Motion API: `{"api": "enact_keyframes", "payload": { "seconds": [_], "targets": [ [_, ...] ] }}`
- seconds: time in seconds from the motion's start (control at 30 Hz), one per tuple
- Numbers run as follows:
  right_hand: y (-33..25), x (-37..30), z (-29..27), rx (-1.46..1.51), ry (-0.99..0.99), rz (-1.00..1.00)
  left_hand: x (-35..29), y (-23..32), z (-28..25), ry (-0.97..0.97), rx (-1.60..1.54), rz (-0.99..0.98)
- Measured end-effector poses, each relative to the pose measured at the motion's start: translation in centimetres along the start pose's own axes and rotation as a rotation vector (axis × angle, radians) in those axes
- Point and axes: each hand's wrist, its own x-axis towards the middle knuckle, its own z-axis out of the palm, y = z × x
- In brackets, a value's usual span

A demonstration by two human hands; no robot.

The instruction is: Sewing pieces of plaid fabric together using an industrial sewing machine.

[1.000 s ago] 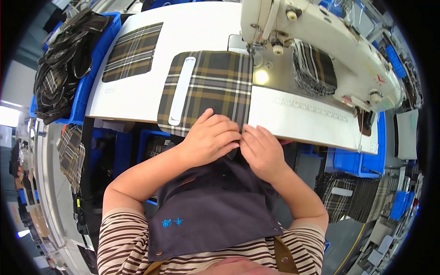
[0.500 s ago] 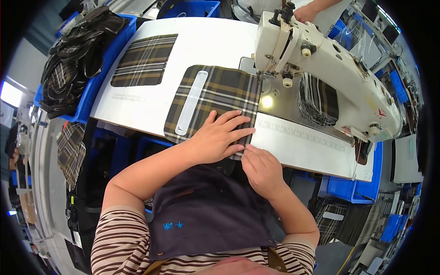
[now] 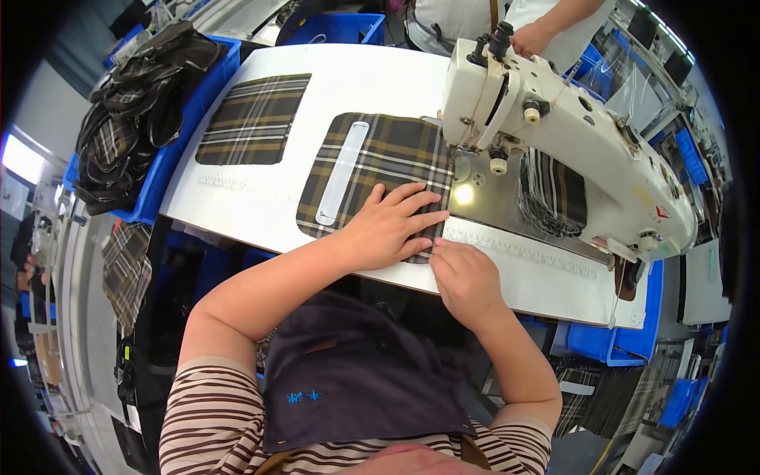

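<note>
A brown, black and white plaid cloth panel lies flat on the white sewing table, its right edge running beside the needle area of the sewing machine. Stitched or laid along its left part is a pale grey strip. My left hand rests on the near right part of the panel, fingers spread and pressing it flat. At the panel's near right corner my right hand pinches the cloth edge between bent fingers, close beside the left fingertips.
Another plaid piece lies at the far left of the table. Under the machine's arm stands a stack of plaid pieces. A blue bin heaped with dark fabric parts stands at left. Another person's hand is behind the machine.
The panel has slid away from me along the needle area, and both hands have travelled with it. The whole view has shifted slightly.
</note>
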Motion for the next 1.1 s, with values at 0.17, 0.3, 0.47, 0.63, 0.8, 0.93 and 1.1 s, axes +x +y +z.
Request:
{"api": "enact_keyframes", "payload": {
  "seconds": [0.17, 0.3, 0.47, 0.63, 0.8, 0.93, 1.1],
  "targets": [
    [1.6, 0.9, 0.0, -0.015, -0.012, -0.026, 1.3, -1.0, 0.1, -0.003, 0.005, -0.003],
    [3.0, 1.6, 0.2, -0.037, -0.041, -0.054, 2.3, -1.9, 0.1, -0.014, 0.039, -0.003],
    [4.5, 2.7, -0.1, -0.045, -0.092, -0.077, 3.5, -3.1, 0.2, 0.011, 0.046, 0.009],
    [5.7, 3.4, 0.3, -0.067, -0.107, -0.051, 5.0, -4.1, -0.1, 0.002, -0.037, -0.015],
    [6.7, 3.5, 0.9, -0.097, -0.008, -0.065, 6.3, -5.1, -0.4, 0.030, -0.079, -0.068],
    [7.3, 3.8, 1.3, -0.102, 0.015, -0.033, 7.4, -6.0, -0.8, -0.020, -0.126, -0.116],
    [7.7, 4.2, 0.7, -0.093, -0.079, 0.108, 8.8, -7.2, -0.8, -0.029, -0.145, -0.140]
  ]
}}
